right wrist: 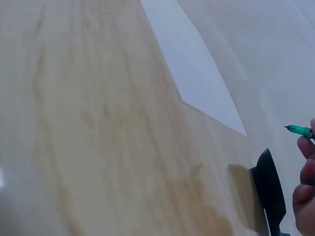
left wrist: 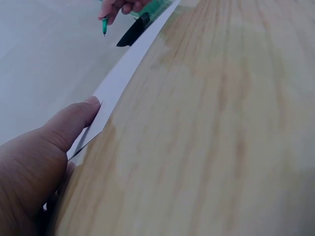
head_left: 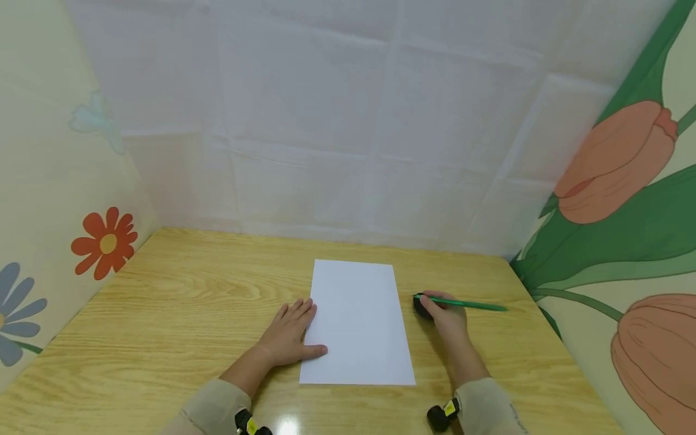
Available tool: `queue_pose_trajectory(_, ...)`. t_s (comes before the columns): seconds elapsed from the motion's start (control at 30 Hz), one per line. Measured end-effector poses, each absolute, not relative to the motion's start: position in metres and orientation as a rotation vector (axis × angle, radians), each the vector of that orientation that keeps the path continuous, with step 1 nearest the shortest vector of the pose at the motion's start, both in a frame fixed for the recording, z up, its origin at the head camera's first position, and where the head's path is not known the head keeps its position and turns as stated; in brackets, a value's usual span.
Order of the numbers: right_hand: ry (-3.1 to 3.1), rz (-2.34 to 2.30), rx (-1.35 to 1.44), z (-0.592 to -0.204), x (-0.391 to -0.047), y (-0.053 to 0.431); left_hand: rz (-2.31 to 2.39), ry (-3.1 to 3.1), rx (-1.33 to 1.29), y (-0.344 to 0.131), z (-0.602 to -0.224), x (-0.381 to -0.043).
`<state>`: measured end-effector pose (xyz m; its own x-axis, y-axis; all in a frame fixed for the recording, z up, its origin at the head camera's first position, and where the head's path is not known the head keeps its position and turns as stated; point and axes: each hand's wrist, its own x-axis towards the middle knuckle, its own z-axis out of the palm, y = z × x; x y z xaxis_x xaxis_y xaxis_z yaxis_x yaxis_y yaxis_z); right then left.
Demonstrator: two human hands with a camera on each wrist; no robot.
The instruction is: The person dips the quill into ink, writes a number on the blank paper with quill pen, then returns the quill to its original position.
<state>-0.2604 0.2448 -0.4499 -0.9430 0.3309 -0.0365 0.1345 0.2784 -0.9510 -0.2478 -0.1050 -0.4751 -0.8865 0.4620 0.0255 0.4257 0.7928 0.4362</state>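
A blank white sheet of paper (head_left: 356, 320) lies on the wooden table. My left hand (head_left: 293, 335) rests at its left edge, fingers spread, with the thumb over the paper; the left wrist view shows the thumb (left wrist: 74, 123) on the sheet. To the right of the paper, my right hand (head_left: 446, 314) holds a green pen (head_left: 473, 304) in its fingers. The pen's point faces left, above the table in the right wrist view. Just beneath the pen tip is a small black object (head_left: 421, 309), dark and curved in the right wrist view; its kind is unclear.
The wooden table (head_left: 217, 272) meets a creased white cloth (head_left: 304, 121) at the back. Walls with painted flowers flank it: a red flower (head_left: 108, 243) on the left, orange tulips (head_left: 614, 163) on the right. Black wrist devices (head_left: 443, 415) show at both sleeves.
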Motion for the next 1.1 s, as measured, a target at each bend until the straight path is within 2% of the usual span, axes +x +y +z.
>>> queue_pose_trajectory(0.57,-2.231,1.878,-0.398,-0.454,-0.274,0.208,0.67,2.903,0.716,-0.105,-0.478,-0.247)
queue_pose_trajectory(1.1,-2.339,1.814,-0.384,-0.454,-0.284,0.184,0.671,2.903,0.713,-0.105,-0.476,-0.246)
